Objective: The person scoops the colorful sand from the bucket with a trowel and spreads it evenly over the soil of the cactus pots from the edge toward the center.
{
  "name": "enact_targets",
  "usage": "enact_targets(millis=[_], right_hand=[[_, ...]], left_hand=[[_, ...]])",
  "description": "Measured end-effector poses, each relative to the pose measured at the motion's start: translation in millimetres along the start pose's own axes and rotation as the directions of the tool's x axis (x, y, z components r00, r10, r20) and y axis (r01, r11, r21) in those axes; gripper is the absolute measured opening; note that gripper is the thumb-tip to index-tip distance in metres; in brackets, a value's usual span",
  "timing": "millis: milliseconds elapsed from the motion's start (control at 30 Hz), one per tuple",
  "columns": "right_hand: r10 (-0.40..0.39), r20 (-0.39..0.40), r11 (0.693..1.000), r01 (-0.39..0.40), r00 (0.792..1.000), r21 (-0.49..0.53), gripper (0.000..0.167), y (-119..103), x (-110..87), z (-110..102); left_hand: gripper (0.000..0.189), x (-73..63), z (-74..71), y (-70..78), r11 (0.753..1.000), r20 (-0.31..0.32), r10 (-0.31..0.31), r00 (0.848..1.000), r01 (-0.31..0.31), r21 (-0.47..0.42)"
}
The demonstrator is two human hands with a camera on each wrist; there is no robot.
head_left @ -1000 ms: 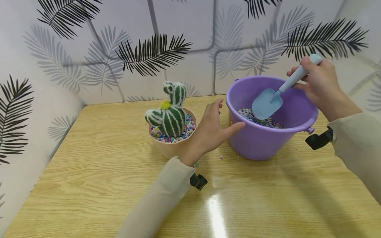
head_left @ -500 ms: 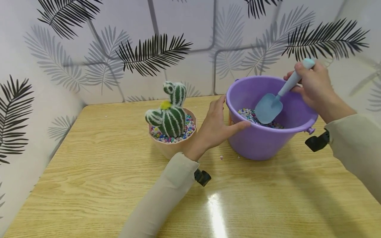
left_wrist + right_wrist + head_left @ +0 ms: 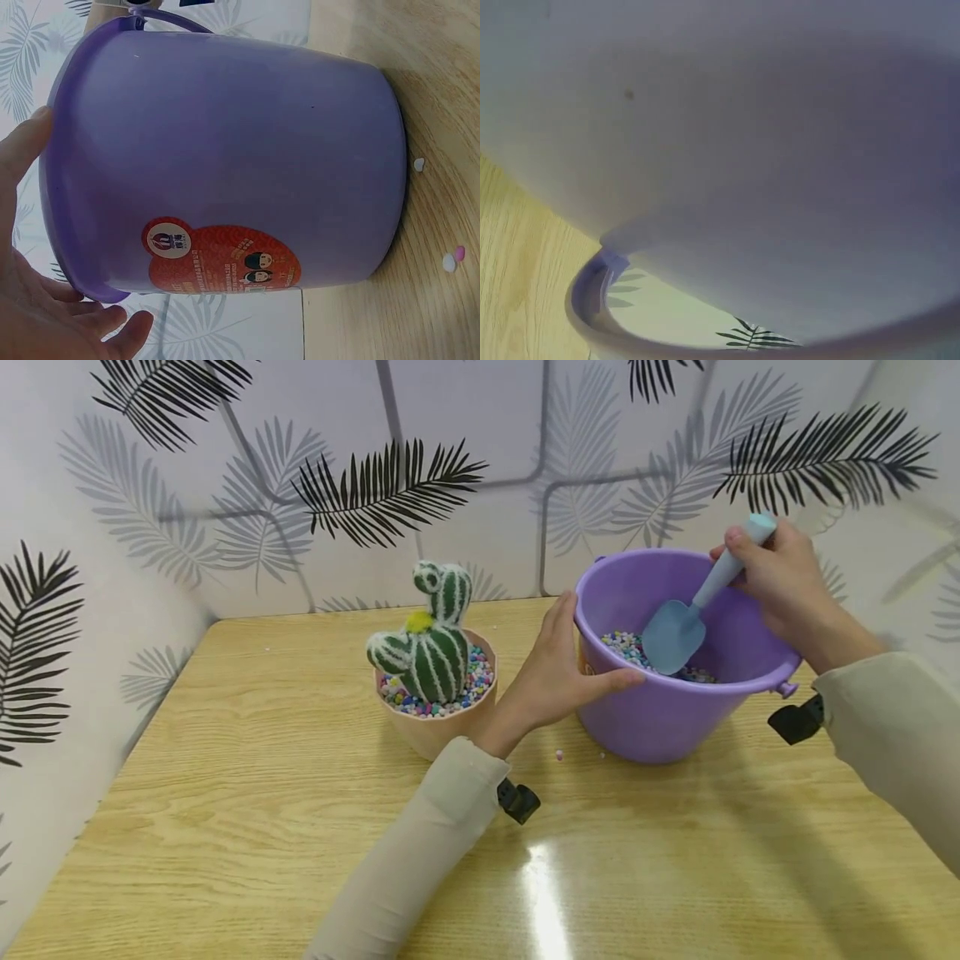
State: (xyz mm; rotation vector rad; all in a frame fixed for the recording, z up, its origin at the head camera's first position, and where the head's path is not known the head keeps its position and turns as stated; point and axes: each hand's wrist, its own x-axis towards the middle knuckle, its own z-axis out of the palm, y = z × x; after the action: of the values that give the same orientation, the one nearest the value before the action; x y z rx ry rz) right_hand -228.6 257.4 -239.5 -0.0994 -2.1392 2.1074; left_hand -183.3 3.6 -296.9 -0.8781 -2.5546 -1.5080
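In the head view my right hand [image 3: 787, 581] grips the handle of a light blue shovel [image 3: 673, 637], its blade pointing down into a purple bucket [image 3: 645, 722]. Small multicoloured pebbles [image 3: 624, 646] lie at the bottom, and the blade's tip meets them. My left hand [image 3: 546, 685] is spread at the bucket's left rim, thumb along the front. The left wrist view shows that thumb [image 3: 34, 131] on the rim and a red label [image 3: 225, 259] on the bucket wall. Only the bucket's outer side [image 3: 742, 165] fills the right wrist view; the shovel is hidden there.
A peach pot [image 3: 427, 735] with a green knitted cactus [image 3: 438, 664] and coloured pebbles stands just left of my left forearm. A few loose pebbles [image 3: 558, 755] lie on the wooden table [image 3: 247, 793]. A leaf-patterned wall [image 3: 480, 527] rises behind.
My right hand has moved left and slightly down, taking the shovel blade deeper into the bucket. My left hand has moved right, up to the bucket's rim.
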Motion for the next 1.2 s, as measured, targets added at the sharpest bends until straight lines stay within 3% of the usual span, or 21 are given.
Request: enact_targets(millis=[200,300,367,467,567,633,700,900,1200], right_hand=[[-0.055,-0.001,0.998,0.055,0.998,-0.023,0.012,-6,-0.2,-1],[-0.111,-0.015,0.979,0.106,0.994,-0.174,0.008,-8,-1.1,-1],[-0.129,-0.016,0.937,0.117,0.992,-0.328,0.007,-8,-2.2,-1],[-0.147,-0.009,0.841,0.12,0.989,-0.528,0.009,-6,-4.5,-1],[-0.179,-0.004,0.783,0.14,0.984,-0.606,0.012,-3,-7.3,-1],[-0.202,-0.006,0.761,0.153,0.979,-0.63,0.012,-1,-8.6,0],[-0.202,-0.022,0.775,0.147,0.979,-0.614,0.012,-1,-9.0,1],[-0.146,-0.02,0.878,0.121,0.989,-0.463,0.013,-3,-9.5,10],[-0.153,-0.037,0.918,0.129,0.987,-0.375,0.01,-4,-14.7,18]], left_hand=[[0.11,0.2,-1.3,1.3,1.0,0.008,-0.022,1.0,0.022,-0.006],[0.11,-0.1,-1.9,1.6,0.999,0.003,-0.031,1.0,0.031,-0.01],[0.11,0.0,-2.2,1.5,0.999,0.0,-0.032,0.999,0.032,-0.013],[0.108,-0.4,-2.3,1.8,0.999,-0.003,-0.025,1.0,0.025,-0.02],[0.108,-1.0,-1.4,1.7,0.999,0.001,-0.02,1.0,0.02,-0.025],[0.108,-1.6,-0.8,1.9,0.999,0.006,-0.021,1.0,0.021,-0.024],[0.108,-1.8,-0.3,1.6,0.999,0.01,-0.024,1.0,0.024,-0.021],[0.111,-1.1,-1.2,2.2,0.999,0.017,-0.031,0.999,0.031,-0.012],[0.113,-0.3,-1.4,3.0,0.999,0.022,-0.024,0.999,0.025,-0.027]])
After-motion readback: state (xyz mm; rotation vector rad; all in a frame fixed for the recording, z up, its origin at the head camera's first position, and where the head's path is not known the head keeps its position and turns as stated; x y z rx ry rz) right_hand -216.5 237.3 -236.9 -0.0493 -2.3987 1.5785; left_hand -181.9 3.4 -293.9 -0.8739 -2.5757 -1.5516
